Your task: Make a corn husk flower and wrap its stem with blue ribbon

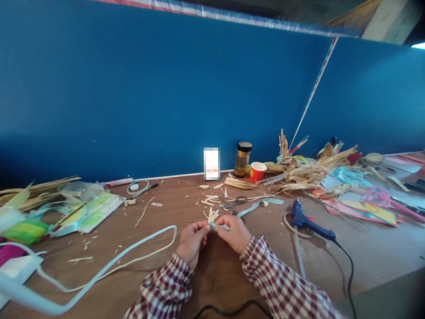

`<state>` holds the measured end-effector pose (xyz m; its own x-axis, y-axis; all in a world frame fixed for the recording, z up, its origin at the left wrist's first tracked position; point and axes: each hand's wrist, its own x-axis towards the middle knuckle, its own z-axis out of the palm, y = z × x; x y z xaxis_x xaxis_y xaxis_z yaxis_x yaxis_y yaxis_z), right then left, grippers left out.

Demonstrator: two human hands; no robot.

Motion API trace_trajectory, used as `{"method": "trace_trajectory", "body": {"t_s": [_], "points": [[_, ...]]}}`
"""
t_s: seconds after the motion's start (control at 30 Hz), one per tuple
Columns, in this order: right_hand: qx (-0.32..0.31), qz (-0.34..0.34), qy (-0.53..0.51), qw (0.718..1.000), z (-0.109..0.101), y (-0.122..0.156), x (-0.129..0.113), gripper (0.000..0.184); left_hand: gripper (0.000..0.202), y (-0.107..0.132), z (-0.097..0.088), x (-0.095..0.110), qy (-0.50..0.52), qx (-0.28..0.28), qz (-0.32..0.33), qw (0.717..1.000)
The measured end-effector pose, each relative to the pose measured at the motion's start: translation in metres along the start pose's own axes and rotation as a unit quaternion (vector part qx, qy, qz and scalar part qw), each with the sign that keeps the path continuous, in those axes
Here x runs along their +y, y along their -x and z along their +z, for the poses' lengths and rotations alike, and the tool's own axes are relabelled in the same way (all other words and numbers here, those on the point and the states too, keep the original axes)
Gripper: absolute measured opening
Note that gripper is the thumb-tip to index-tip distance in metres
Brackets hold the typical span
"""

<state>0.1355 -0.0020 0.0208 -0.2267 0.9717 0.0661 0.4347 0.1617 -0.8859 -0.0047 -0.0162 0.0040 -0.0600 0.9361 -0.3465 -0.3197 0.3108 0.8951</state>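
Observation:
My left hand [191,241] and my right hand [235,232] meet low over the middle of the brown table [206,274], both in checked red and white sleeves. Between their closed fingers sits a small pale husk flower [212,215], its pointed petals sticking up. A pale blue-green ribbon [257,205] runs from under my right hand's fingers up and to the right across the table. Black scissors [235,201] lie just beyond the hands among husk scraps.
A blue glue gun [307,221] with a black cord lies to the right. A red paper cup [257,171], a dark-lidded jar [242,159] and a heap of dried husks [308,173] stand by the blue wall. Plastic-wrapped coloured papers [84,212] and a long pale cord [109,266] lie on the left.

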Motion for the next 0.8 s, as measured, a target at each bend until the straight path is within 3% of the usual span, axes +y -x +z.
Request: {"method": "trace_trajectory", "body": {"t_s": [0.37, 0.6, 0.8], "points": [[0.001, -0.042, 0.02, 0.999, 0.0063, 0.0035, 0.0043, 0.017, 0.027, 0.0004, 0.0021, -0.006, -0.076, 0.068, 0.108, 0.989], [0.011, -0.072, 0.043, 0.996, 0.0025, 0.0031, 0.0055, 0.021, 0.028, -0.0036, -0.0045, -0.0096, -0.097, 0.004, 0.122, 0.988], [0.014, -0.056, 0.019, 0.998, 0.0, 0.0041, 0.0036, 0.03, 0.025, -0.0005, -0.0059, -0.0076, -0.113, 0.001, 0.121, 0.986]]}}
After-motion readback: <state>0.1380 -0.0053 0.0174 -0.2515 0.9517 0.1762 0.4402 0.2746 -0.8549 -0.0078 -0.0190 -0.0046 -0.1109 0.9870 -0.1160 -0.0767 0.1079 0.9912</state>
